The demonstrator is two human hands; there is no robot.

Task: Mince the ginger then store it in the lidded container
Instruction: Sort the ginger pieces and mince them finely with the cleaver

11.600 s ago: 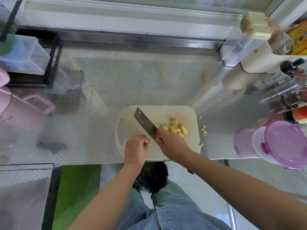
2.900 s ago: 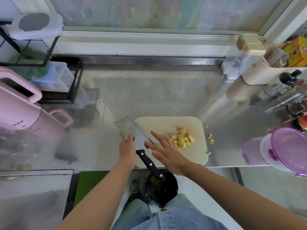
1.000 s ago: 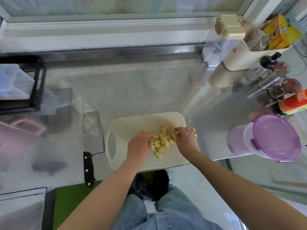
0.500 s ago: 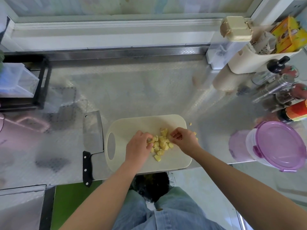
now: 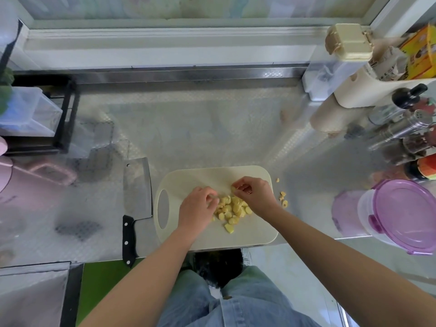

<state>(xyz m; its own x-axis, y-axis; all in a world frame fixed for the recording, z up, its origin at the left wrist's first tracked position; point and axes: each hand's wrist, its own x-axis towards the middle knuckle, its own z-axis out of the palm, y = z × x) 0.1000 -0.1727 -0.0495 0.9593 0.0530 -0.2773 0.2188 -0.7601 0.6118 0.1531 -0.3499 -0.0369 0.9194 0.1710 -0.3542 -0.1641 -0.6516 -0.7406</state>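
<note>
Yellow ginger chunks (image 5: 232, 210) lie in a loose pile on the cream cutting board (image 5: 207, 178). My left hand (image 5: 197, 210) rests at the pile's left edge with fingers curled against the pieces. My right hand (image 5: 254, 194) hovers over the pile's right side and pinches a ginger piece between thumb and fingertips. A few stray ginger bits (image 5: 283, 199) sit on the counter right of the board. The cleaver (image 5: 136, 185) lies flat on the counter left of the board, black handle toward me. The lidded container (image 5: 401, 214), clear with a purple lid, stands closed at the right.
A steel counter (image 5: 200, 128) runs to the window sill. Bottles, shakers and a cream holder (image 5: 368, 88) crowd the back right. A black rack with clear boxes (image 5: 33, 109) and a pink appliance (image 5: 4, 178) stand left. A black bin (image 5: 217, 267) sits below the counter edge.
The cleaver has gone from my hands to the counter left of the board. Both hands now gather the ginger, and my right hand has lifted slightly with a piece pinched.
</note>
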